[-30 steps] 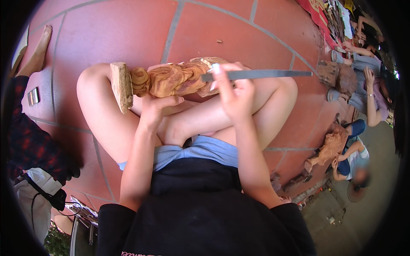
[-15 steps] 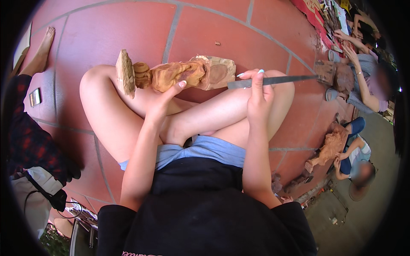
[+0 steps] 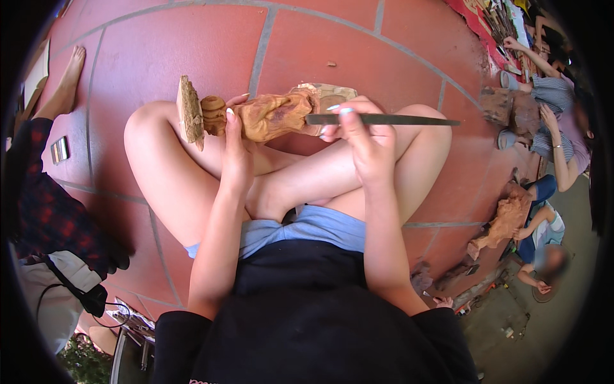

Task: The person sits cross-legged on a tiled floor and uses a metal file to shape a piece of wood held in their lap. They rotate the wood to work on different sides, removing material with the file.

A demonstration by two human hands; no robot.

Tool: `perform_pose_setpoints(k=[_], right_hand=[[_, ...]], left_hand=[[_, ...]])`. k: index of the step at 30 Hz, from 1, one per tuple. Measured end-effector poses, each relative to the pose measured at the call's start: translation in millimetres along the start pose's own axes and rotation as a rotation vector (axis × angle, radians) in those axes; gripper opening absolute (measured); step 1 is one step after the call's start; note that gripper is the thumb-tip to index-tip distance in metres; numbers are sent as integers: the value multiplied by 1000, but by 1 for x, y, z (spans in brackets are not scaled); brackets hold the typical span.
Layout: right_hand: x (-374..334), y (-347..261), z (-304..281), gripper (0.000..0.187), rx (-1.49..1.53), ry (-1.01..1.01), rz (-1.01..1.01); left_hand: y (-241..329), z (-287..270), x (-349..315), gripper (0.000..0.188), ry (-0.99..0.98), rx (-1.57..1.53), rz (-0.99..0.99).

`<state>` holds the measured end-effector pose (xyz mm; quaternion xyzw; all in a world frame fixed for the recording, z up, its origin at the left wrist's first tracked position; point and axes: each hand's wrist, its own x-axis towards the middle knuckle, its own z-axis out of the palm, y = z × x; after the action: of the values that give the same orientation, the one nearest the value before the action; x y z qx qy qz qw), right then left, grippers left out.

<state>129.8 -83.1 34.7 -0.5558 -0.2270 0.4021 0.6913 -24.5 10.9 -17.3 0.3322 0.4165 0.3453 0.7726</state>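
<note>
A brown wooden carving (image 3: pixel 272 118) lies crosswise above my folded legs, with a rough, pale slab at its left end and a pale, flat-faced block at its right. My left hand (image 3: pixel 237 152) is closed around its narrower left part, thumb on the near side and fingertips showing behind. Pinched in my right hand (image 3: pixel 371 144) is a long, dark, flat metal file (image 3: pixel 416 120). The file's left end overlaps the right part of the carving; whether it touches the wood I cannot tell. Its other end points out to the right.
Red floor tiles (image 3: pixel 179 51) surround my legs. At left are a phone (image 3: pixel 60 150) and a person in dark checked clothing (image 3: pixel 48 198). On the right, people sit near another wood carving (image 3: pixel 502 224), with hand tools (image 3: pixel 505 25) on a red cloth farther off.
My right hand has moved left and slightly down, bringing the file's end over the carving. My left hand has shifted left along the carving, its fingertips now showing behind it.
</note>
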Motion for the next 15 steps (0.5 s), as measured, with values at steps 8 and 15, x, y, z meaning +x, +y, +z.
perform_pose_setpoints(k=[8, 15], right_hand=[[14, 21, 28, 17, 121, -67, 68], [33, 24, 36, 8, 63, -94, 167]], left_hand=[[9, 1, 5, 63, 95, 1, -207], [12, 1, 10, 56, 191, -54, -246]])
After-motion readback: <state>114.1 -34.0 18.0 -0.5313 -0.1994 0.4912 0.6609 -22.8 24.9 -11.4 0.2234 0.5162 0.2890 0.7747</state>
